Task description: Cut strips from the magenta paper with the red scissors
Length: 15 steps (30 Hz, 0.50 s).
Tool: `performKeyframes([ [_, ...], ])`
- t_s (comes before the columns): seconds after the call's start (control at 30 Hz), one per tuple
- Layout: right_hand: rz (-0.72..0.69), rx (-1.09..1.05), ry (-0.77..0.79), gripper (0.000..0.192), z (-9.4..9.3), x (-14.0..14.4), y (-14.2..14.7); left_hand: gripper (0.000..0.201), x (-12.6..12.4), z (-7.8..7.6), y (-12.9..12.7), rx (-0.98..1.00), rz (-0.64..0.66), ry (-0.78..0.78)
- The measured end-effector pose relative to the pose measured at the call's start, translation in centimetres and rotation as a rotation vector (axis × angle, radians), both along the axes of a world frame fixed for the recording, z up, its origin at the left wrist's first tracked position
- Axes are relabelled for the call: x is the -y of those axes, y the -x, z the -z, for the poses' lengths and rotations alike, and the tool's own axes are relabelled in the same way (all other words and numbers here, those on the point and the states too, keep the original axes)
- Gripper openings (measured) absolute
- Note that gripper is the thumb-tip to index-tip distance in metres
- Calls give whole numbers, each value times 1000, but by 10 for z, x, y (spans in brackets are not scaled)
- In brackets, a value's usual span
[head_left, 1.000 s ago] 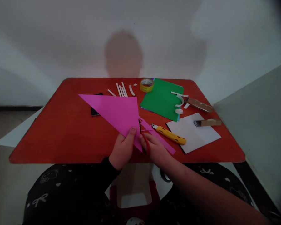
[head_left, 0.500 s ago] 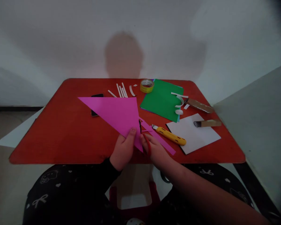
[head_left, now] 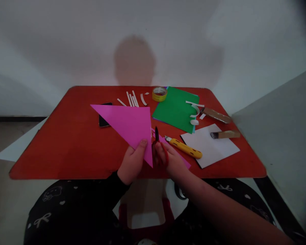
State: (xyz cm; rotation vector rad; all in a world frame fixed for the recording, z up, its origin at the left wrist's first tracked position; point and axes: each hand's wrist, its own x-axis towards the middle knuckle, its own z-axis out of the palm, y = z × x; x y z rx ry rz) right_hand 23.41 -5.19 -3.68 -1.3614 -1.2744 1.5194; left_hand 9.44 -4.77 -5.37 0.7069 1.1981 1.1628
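Note:
A pink paper triangle [head_left: 129, 120] is gripped at its lower edge by my left hand [head_left: 132, 163], thumb on top. My right hand [head_left: 169, 158] is closed round red-handled scissors [head_left: 165, 154], whose dark blades point away from me, just right of the paper's edge and apart from it. Under and beyond my right hand lies a pink paper strip [head_left: 185, 162] on the red table, partly hidden. A yellow utility knife [head_left: 186, 148] rests right of that hand, its blade end toward the strip.
Green paper [head_left: 177, 109] tops a stack at the back, with a yellow tape roll [head_left: 159, 94] at its corner. White strips [head_left: 132, 99] lie behind the triangle, which partly covers a black phone [head_left: 104, 117]. White paper [head_left: 210, 144] and a wooden-handled tool [head_left: 225, 134] sit right.
The scissors have moved right, away from the paper's edge, and their blades now point more upright. The pink triangle has turned slightly and its left tip has shifted right.

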Motion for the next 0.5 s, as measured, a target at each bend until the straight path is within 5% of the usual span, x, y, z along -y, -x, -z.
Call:
performKeyframes([
  [0.23,130,-110,-78,30,6,-20,-16,37,-7,2,14,-54,117,-81],
  [0.5,190,-280,-61,29,1,-25,-14,38,-6,1,10,-146,285,-243],
])
